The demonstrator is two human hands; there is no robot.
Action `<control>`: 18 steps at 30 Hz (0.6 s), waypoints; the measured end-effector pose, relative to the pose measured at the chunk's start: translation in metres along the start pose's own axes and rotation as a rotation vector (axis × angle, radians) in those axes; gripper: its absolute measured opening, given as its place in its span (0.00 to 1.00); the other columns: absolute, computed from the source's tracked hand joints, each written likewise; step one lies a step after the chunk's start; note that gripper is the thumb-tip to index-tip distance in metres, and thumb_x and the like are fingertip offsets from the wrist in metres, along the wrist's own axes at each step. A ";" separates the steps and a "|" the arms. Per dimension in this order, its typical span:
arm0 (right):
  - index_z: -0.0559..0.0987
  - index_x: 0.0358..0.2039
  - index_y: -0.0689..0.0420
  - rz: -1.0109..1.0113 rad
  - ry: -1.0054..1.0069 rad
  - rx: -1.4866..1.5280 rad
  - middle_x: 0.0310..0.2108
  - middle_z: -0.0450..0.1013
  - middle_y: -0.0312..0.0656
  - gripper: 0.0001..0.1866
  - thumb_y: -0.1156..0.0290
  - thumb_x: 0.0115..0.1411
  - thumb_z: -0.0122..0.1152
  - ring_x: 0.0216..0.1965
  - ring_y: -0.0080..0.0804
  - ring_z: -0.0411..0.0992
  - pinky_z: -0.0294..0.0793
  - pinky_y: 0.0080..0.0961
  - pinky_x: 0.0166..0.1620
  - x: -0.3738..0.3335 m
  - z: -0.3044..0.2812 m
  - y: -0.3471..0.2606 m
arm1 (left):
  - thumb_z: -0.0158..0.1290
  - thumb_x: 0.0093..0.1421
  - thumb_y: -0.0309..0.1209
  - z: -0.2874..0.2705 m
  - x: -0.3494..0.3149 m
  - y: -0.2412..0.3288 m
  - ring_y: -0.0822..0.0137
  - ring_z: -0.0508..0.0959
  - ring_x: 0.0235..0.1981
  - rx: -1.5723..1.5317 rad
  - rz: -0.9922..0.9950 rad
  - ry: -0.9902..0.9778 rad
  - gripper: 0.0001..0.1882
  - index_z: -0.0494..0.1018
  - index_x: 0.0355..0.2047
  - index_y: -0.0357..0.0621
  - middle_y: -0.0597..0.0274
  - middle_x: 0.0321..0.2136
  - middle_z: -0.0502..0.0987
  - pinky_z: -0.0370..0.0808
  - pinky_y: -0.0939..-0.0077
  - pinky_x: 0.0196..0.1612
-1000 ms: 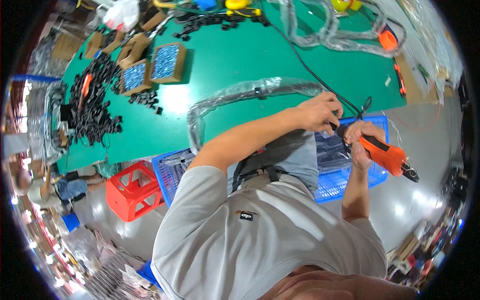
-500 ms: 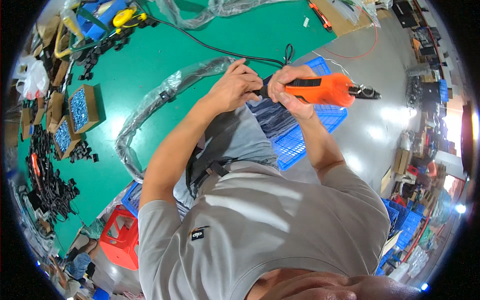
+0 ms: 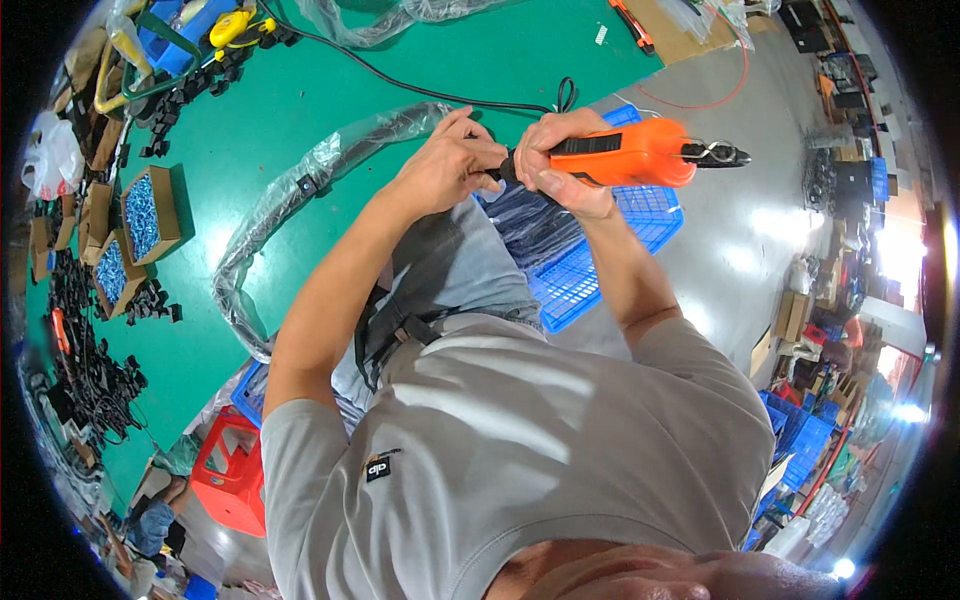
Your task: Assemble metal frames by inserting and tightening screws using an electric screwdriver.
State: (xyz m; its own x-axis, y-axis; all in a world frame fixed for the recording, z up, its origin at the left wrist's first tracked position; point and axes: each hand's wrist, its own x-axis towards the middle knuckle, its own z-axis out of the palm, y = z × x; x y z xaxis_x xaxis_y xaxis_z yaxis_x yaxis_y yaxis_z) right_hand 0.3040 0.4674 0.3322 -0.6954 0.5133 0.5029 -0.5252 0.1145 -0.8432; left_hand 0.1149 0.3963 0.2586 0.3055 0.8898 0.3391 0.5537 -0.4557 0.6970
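My right hand (image 3: 566, 165) is wrapped round the grip of an orange and black electric screwdriver (image 3: 640, 153), its nose toward my left hand and its cord end toward the right. My left hand (image 3: 452, 163) is closed at the screwdriver's black nose, fingers bent and pinched together. What lies between those fingers is hidden. Beside and partly behind the left hand is the end of a long curved tube wrapped in clear plastic (image 3: 335, 150). A small black clip (image 3: 307, 185) sits on this tube.
The green table (image 3: 330, 95) carries cardboard boxes of blue screws (image 3: 143, 215), black parts (image 3: 100, 380), a yellow tool (image 3: 232, 27) and a black cable (image 3: 420, 88). A blue crate (image 3: 570, 295) holds dark wrapped pieces beside my legs. A red stool (image 3: 232, 485) stands at left.
The whole view has shifted slightly. Both hands and the screwdriver have moved a little away from my body, with the same holds kept. The tube lies much as before.
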 end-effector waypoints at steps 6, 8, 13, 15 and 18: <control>0.72 0.44 0.62 -0.014 0.058 0.134 0.31 0.74 0.43 0.18 0.80 0.54 0.66 0.28 0.26 0.74 0.74 0.24 0.31 -0.007 -0.001 0.008 | 0.68 0.49 0.36 0.000 0.002 0.001 0.61 0.73 0.52 0.000 0.006 -0.014 0.16 0.83 0.39 0.45 0.69 0.42 0.82 0.54 0.47 0.72; 0.72 0.45 0.63 -0.018 0.049 0.069 0.30 0.74 0.42 0.18 0.80 0.55 0.66 0.28 0.25 0.73 0.74 0.24 0.31 -0.004 0.001 0.005 | 0.68 0.49 0.36 -0.001 0.002 0.002 0.61 0.73 0.52 0.002 0.010 -0.027 0.16 0.83 0.39 0.45 0.69 0.42 0.82 0.54 0.47 0.72; 0.72 0.46 0.63 -0.006 0.014 -0.006 0.27 0.71 0.42 0.17 0.79 0.56 0.65 0.25 0.28 0.72 0.74 0.27 0.29 0.000 -0.004 0.003 | 0.68 0.49 0.35 0.005 0.001 -0.003 0.61 0.73 0.52 0.008 0.036 0.001 0.15 0.84 0.38 0.46 0.70 0.45 0.82 0.55 0.47 0.72; 0.71 0.46 0.61 0.002 -0.006 -0.091 0.25 0.69 0.41 0.17 0.77 0.57 0.64 0.22 0.30 0.71 0.74 0.30 0.27 0.002 -0.003 -0.003 | 0.67 0.50 0.37 0.003 0.002 -0.002 0.61 0.73 0.53 0.003 0.036 -0.013 0.15 0.84 0.38 0.46 0.70 0.45 0.82 0.54 0.48 0.72; 0.71 0.47 0.61 0.031 0.073 -0.069 0.27 0.70 0.44 0.15 0.76 0.59 0.60 0.25 0.32 0.71 0.74 0.34 0.30 0.008 0.006 -0.022 | 0.68 0.48 0.36 0.001 0.002 -0.001 0.61 0.73 0.54 0.057 0.054 -0.002 0.17 0.84 0.40 0.48 0.68 0.44 0.82 0.57 0.49 0.71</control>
State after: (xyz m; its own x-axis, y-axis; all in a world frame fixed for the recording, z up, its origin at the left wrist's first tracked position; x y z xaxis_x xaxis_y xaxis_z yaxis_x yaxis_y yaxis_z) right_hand 0.3071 0.4643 0.3555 -0.6719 0.5780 0.4632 -0.4674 0.1543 -0.8705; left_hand 0.1155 0.3981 0.2579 0.3370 0.8640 0.3739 0.5797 -0.5034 0.6407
